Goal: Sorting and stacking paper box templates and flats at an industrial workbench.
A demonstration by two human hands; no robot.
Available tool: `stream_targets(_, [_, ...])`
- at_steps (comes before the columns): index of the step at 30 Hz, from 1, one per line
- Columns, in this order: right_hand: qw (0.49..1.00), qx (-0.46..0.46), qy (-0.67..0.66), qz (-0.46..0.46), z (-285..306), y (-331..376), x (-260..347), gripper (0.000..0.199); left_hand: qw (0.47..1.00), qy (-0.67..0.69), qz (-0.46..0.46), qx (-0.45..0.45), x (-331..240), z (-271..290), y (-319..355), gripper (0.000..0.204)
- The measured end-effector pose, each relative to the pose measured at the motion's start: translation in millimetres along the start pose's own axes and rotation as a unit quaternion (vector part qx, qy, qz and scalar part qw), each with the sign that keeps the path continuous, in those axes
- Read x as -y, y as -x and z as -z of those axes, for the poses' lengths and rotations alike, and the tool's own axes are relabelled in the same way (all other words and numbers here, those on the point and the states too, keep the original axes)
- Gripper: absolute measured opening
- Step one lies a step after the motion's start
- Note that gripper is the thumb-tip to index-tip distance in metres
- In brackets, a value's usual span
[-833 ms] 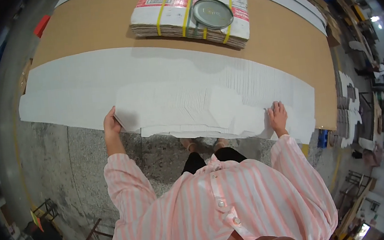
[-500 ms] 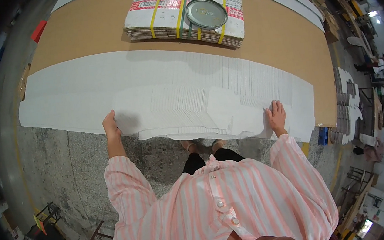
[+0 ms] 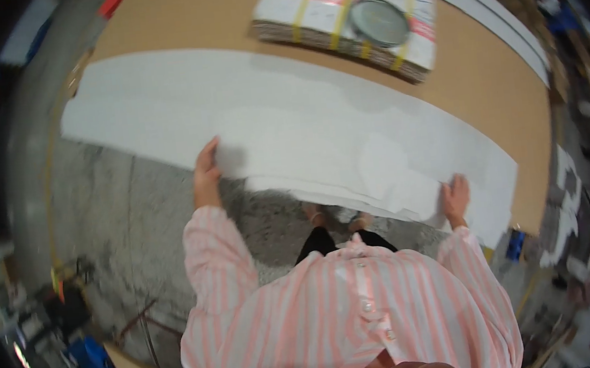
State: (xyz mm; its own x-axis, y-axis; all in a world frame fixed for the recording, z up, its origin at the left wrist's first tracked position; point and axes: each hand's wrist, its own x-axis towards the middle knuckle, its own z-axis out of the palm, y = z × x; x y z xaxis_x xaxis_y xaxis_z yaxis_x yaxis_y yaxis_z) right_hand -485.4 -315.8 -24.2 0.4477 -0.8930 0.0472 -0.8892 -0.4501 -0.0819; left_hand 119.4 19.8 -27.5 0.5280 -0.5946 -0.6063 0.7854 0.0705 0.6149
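Note:
A long spread of overlapping white cardboard sheets lies along the near side of the table, its ragged front edge jutting over the floor. My left hand is at that front edge, left of centre, closed on the sheets; some of its fingers are hidden. Toward the right end, my right hand rests on top of the sheets with its fingers stretched out. Motion blur softens the single sheet edges.
Brown board covers the table. A strapped bundle of flat cardboard stands behind the sheets, with a round greyish lid on it. More white sheets are stacked at the right. A blue object sits near the table's right corner.
The view has swung, so the table, sheets and both hands appear further right and tilted. Both hands stay at about the same places on the sheets.

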Motion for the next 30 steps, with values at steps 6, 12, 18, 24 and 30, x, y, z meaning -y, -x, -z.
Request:
stream_targets(6, [0.999,-0.034,0.023,0.025,-0.7,5.3,-27.7,0.053,1.0,0.012,0.028,0.008,20.5,-32.1,-22.3,0.031])
stream_targets(12, [1.0,0.009,0.005,0.006,-0.6,3.3,-28.1,0.054,0.969,-0.128,-0.09,-0.194,24.5,-37.6,-20.7,0.052])
stream_targets(18, [0.998,0.024,0.035,-0.039,0.4,8.3,-22.3,0.056,0.921,-0.272,-0.152,-0.233,30.2,-56.7,-14.9,0.056])
stream_targets(24, [0.995,0.006,-0.097,0.033,0.3,-40.6,104.0,0.053,0.991,-0.064,-0.09,-0.075,30.5,-4.4,-2.7,0.056])
stream_targets(30, [0.97,0.051,-0.208,0.111,-19.3,-115.4,289.2,0.029,0.998,-0.053,-0.027,0.016,50.2,-18.7,10.5,0.031])
